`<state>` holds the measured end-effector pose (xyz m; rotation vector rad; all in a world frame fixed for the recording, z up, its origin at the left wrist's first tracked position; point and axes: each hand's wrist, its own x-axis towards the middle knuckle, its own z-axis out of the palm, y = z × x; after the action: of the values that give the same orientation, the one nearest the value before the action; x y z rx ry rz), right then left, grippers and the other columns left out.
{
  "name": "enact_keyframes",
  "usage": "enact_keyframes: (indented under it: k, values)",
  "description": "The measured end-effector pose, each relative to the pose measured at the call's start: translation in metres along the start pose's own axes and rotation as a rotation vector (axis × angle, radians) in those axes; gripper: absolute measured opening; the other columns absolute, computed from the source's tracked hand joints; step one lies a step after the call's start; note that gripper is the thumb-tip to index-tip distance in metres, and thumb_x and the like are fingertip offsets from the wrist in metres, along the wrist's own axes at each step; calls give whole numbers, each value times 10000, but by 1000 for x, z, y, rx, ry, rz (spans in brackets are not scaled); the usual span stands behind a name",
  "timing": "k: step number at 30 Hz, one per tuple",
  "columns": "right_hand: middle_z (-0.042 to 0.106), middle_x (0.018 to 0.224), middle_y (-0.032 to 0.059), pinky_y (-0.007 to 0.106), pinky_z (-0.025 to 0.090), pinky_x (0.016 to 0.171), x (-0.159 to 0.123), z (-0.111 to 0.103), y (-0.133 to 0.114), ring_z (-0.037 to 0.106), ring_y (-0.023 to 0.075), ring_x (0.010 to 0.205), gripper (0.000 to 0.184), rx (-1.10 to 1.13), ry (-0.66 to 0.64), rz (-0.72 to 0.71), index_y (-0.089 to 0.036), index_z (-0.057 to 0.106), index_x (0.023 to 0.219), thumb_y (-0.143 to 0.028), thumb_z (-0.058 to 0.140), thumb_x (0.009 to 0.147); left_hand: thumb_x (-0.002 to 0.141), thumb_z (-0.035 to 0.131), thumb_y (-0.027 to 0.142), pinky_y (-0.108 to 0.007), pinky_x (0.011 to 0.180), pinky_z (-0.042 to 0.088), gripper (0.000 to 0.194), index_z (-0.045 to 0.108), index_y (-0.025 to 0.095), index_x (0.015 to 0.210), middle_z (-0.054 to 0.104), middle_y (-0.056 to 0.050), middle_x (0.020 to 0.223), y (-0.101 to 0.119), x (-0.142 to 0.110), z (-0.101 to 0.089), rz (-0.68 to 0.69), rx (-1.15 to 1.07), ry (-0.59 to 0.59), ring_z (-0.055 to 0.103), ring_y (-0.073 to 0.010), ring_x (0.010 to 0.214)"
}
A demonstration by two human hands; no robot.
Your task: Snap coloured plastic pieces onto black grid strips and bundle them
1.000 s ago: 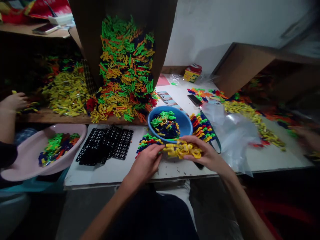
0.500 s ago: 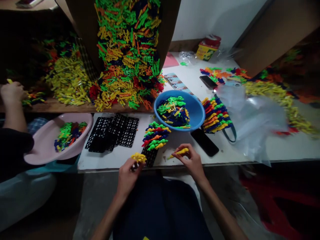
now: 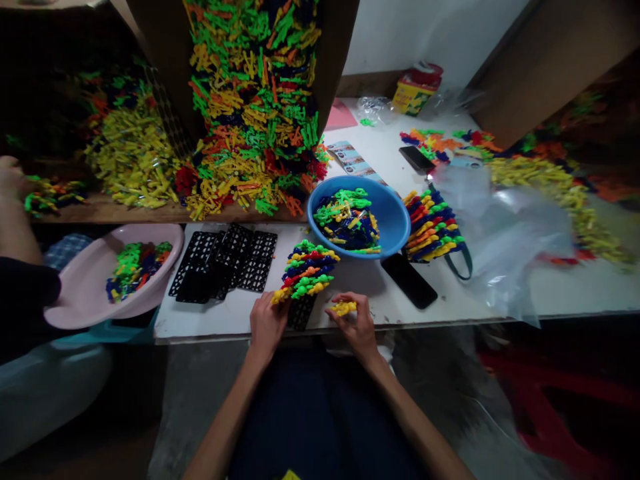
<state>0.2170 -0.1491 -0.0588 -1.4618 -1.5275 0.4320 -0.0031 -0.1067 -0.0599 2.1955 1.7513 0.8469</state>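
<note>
Right hand (image 3: pixel 361 331): gripping yellow pieces (image 3: pixel 344 309), which could spill onto the white table (image 3: pixel 220 321) should its pinch loosen.

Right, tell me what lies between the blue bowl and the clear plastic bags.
In the head view, rows of multicoloured plastic pieces lie between bowl and bags, with a dark strap beside the rows.

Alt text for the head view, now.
A person's left hand touches a yellow piece at a black grid with rows of multicoloured plastic pieces; the right hand holds yellow ones. Nearby sit a blue bowl of pieces and a phone; heaped pieces lie further back.
</note>
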Motion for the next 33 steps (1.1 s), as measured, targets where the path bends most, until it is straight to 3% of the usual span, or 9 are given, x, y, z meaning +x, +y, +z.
enact_keyframes:
  k: [5, 9, 14, 18, 20, 22, 26, 33]
  values:
    - [641, 1039, 40, 392, 510, 897, -1, 3, 2, 619, 208, 961, 416, 36, -24, 62, -256, 469, 1215, -367, 690, 880, 929, 550, 268, -273, 736, 425, 174, 694, 202, 1002, 719, -63, 927, 7, 12, -9, -113, 33, -235, 644, -196, 861]
    - [635, 1004, 40, 368, 515, 873, 6, 0, -4, 624, 202, 940, 294, 49, -77, 28, -252, 527, 1163, -353, 644, 913, 918, 545, 276, -290, 726, 401, 237, 689, 203, 1092, 733, -78, 951, 11, 16, -9, -230, 94, -339, 660, -216, 857]
    - [655, 930, 28, 331, 517, 821, 11, -5, -21, 640, 191, 875, 178, 67, -94, 14, -236, 591, 1031, -351, 652, 909, 928, 547, 344, -270, 704, 386, 238, 675, 213, 1082, 715, -50, 875, 14, 13, -16, -285, 34, -292, 649, -193, 823]
    - [681, 906, 23, 313, 515, 790, 9, -7, -34, 652, 183, 835, 162, 95, -71, 46, -232, 615, 960, -368, 673, 893, 910, 578, 375, -251, 656, 404, 267, 618, 211, 1117, 632, 11, 747, 28, -13, -29, -351, -44, -131, 608, -165, 709]
    - [691, 904, 22, 310, 520, 788, 9, -6, -39, 660, 182, 829, 159, 126, -70, 71, -233, 614, 960, -369, 666, 896, 917, 574, 375, -253, 704, 445, 291, 605, 213, 1156, 637, 6, 791, 39, -28, -31, -255, -126, -92, 615, -157, 739]
    - [696, 905, 25, 311, 525, 791, 10, -3, -42, 664, 185, 832, 159, 140, -81, 79, -233, 615, 961, -373, 658, 901, 927, 569, 361, -254, 758, 474, 303, 608, 219, 1192, 669, -15, 870, 49, -36, -27, -109, -210, -136, 636, -154, 794]
    - [691, 911, 32, 310, 533, 788, 15, 1, -44, 662, 188, 837, 166, 134, -100, 57, -233, 613, 970, -385, 639, 911, 941, 539, 283, -245, 747, 478, 193, 681, 228, 1060, 714, -38, 954, 58, -26, -9, 11, -163, -178, 670, -163, 854]
    - [665, 1070, 59, 343, 562, 824, 19, 6, -31, 649, 200, 938, 310, 109, -91, -65, -244, 576, 1176, -332, 670, 894, 869, 576, 230, -269, 617, 432, 187, 738, 228, 964, 751, -71, 812, 60, 1, 7, -111, 151, -252, 677, -208, 706]
